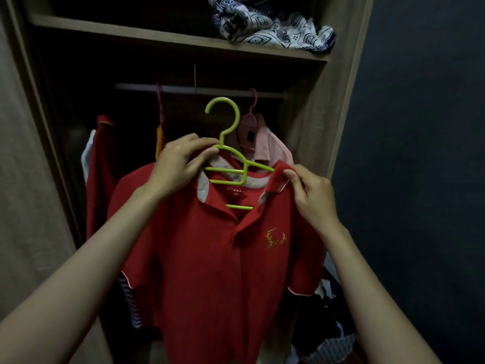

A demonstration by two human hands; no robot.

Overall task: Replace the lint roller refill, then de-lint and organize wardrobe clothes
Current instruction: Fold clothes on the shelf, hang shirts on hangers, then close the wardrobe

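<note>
A red polo shirt (210, 258) with a grey-lined collar and a small antler logo hangs on a green plastic hanger (231, 158) in front of the open wardrobe. My left hand (181, 164) grips the hanger at its neck together with the left side of the collar. My right hand (307, 190) pinches the right collar tip of the shirt. The hanger's hook sits below the wardrobe rail (199, 90), not on it. No lint roller is in view.
On the rail hang a pink shirt (265, 143) on a pink hanger and a dark red garment (102, 164) at the left. A patterned white and navy cloth (273, 24) lies on the upper shelf (131, 32). Crumpled clothes (330, 324) pile at the lower right. A dark wall (420, 153) stands on the right.
</note>
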